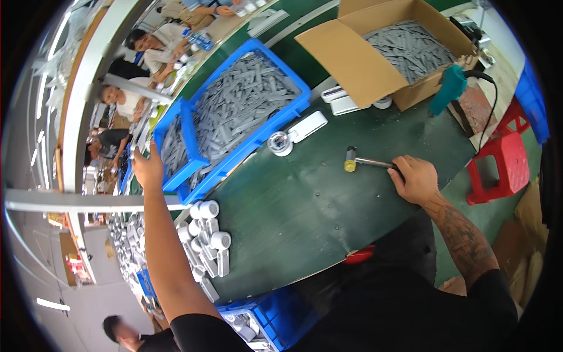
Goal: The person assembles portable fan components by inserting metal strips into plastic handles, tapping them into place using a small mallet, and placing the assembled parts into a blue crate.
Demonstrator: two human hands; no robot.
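Note:
My right hand (415, 178) grips the dark handle end of a small mallet (375, 162). Its head, yellow on one face and dark on the other, hovers over or rests on the green tabletop (293, 199); I cannot tell which. My left hand (148, 169) is raised at the far left, beside the small blue bin (193, 138). Its thumb and fingers point upward and apart, with nothing clearly held. Between the hands, near the large blue crate (258, 138), lies a white part with a round, ring-shaped head (281, 144) and a flat rectangular handle (308, 127).
Grey strips (240, 105) fill the crate; similar strips (407, 50) lie in a cardboard box (334, 56). White round-headed parts (208, 240) pile at left. A teal corded power tool (448, 88), red stool (498, 167) and blue bin (287, 320) surround the table. Several people sit beyond.

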